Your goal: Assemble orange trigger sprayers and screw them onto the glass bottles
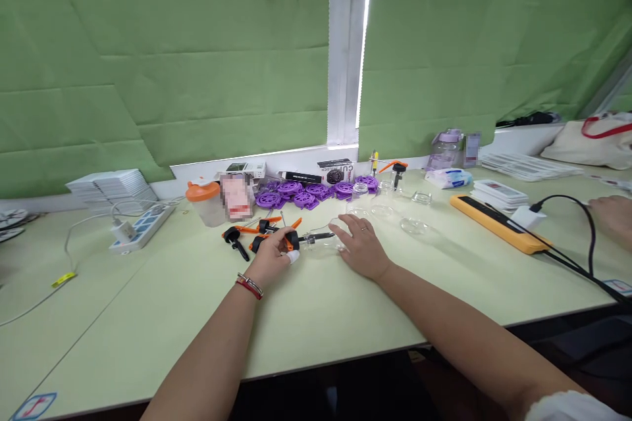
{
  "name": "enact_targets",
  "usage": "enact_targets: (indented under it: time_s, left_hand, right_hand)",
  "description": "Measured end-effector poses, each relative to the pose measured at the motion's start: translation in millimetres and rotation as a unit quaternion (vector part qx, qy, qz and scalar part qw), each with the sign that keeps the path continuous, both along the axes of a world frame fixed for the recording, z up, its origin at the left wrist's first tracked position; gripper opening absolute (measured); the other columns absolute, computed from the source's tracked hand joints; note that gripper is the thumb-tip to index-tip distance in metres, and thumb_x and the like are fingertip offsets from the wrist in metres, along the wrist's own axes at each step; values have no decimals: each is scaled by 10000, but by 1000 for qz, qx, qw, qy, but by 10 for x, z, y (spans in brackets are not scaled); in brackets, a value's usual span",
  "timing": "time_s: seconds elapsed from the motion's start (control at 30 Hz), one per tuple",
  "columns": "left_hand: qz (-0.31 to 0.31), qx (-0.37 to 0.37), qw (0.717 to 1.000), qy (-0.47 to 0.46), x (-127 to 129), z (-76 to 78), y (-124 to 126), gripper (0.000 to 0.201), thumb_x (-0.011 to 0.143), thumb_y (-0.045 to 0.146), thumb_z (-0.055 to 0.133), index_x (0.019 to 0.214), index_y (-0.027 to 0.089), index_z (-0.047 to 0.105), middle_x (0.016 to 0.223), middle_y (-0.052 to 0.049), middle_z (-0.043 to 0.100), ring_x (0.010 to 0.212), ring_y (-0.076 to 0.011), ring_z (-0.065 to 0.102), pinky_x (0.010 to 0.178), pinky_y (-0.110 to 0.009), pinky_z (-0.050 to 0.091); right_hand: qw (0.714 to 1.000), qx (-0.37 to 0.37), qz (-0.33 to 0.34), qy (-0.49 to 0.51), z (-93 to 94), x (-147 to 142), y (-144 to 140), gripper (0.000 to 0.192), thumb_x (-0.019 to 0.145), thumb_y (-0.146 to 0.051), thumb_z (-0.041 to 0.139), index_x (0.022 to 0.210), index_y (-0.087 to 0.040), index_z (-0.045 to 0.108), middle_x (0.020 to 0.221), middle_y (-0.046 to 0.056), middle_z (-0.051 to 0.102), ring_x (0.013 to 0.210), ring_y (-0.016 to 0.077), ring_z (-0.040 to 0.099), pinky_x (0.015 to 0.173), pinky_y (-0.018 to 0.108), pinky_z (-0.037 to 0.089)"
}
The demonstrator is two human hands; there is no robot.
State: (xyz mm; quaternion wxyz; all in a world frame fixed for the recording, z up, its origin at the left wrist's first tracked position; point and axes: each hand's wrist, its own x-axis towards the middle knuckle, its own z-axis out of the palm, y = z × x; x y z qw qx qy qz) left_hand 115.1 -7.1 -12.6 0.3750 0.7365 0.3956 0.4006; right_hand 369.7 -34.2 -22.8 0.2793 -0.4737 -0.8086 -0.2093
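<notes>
We see the left hand [271,252] hold a black knob [293,241], perhaps so its rod [324,235] points right, toward the clear plastic piece [324,248] the right hand [363,250] grips.

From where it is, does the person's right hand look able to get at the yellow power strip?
Probably yes, with a stretch rightward: only a low clear plastic piece seems to lie between the right hand and the yellow power strip.
</notes>
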Motion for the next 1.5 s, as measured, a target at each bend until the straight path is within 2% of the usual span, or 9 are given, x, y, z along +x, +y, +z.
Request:
enact_targets:
  time_s: [0.2, 0.37, 0.47, 0.57, 0.7, 0.9, 1.1, 1.3, 1.5]
  left_hand:
    - [-45, -19, 998, -25, 44, -16, -29, 563, 691, 202, 675, 1232, 164, 523, 1070, -96, 630, 861, -165, 601, 813, -315, 473]
    - [-72, -62, 994, -56, 54, 55, -90, 556, 693, 245, 698, 1218, 162, 535, 1040, -92, 636, 876, -176, 596, 802, -308, 470]
    - [-36, -98, 992, -72, 85, 93, -108, 455, 767, 346, 627, 1169, 144, 562, 877, -63, 637, 756, -158, 595, 734, -302, 480]
    - [8, -140, 983, -119, 154, 98, -112, 406, 806, 442, 548, 1082, 146, 580, 757, -26, 593, 603, -132, 560, 577, -273, 469]
    - [41, -175, 964, -195, 261, 96, -137, 317, 793, 450, 553, 967, 185, 548, 655, 31, 514, 475, -89, 479, 414, -195, 347]
    - [51, -175, 959, -218, 318, 81, -206, 309, 859, 498, 432, 911, 201, 502, 585, 47, 436, 449, -84, 412, 371, -173, 267]
    - [97, -145, 960, -217, 362, 70, -225, 385, 868, 560, 377, 894, 196, 501, 584, 51, 407, 435, -68, 349, 376, -168, 243]
    - [115, -129, 964, -200, 373, 96, -235, 375, 870, 551, 381, 886, 200, 513, 652, 36, 407, 475, -65, 354, 411, -171, 259]
    - [76, -114, 979, -154, 358, 51, -229, 369, 868, 540, 400, 920, 205, 545, 640, 35, 376, 498, -84, 343, 423, -187, 268]
  right_hand:
    - [1000, -2, 6, -14, 12, -45, -32, 568, 736, -180, 606, 1293, -199, 495, 1336, 152, 443, 1242, 306, 370, 1042, 476, 252]
    - [1000, -7, 12, -7, 16, -28, -35, 567, 730, -190, 612, 1287, -195, 504, 1326, 153, 448, 1230, 312, 377, 1040, 479, 253]
    - [1000, -5, 17, -2, 22, -29, -45, 579, 718, -194, 616, 1286, -205, 507, 1308, 147, 457, 1208, 325, 387, 1024, 484, 276]
    - [1000, 2, 28, 6, 14, -26, -46, 608, 696, -188, 621, 1291, -208, 496, 1287, 141, 468, 1184, 335, 400, 1007, 488, 305]
    - [996, 22, 65, 50, -28, 0, -20, 642, 681, -182, 607, 1300, -167, 440, 1278, 150, 479, 1194, 330, 400, 1011, 502, 320]
    - [982, 23, 146, 115, -22, 10, -17, 608, 683, -209, 627, 1250, -177, 411, 1292, 148, 475, 1234, 307, 395, 1032, 528, 320]
    - [961, -48, 222, 157, 25, -1, -35, 672, 742, -252, 645, 1338, -221, 335, 1382, 135, 405, 1297, 271, 354, 1046, 496, 351]
    - [922, -177, 241, 246, 4, 45, -20, 762, 708, -350, 716, 1360, -256, 333, 1385, 132, 364, 1270, 282, 390, 1041, 484, 370]
    - [801, -334, 258, 424, -27, 108, 35, 794, 673, -382, 751, 1316, -250, 306, 1256, 126, 453, 1132, 234, 515, 993, 455, 418]
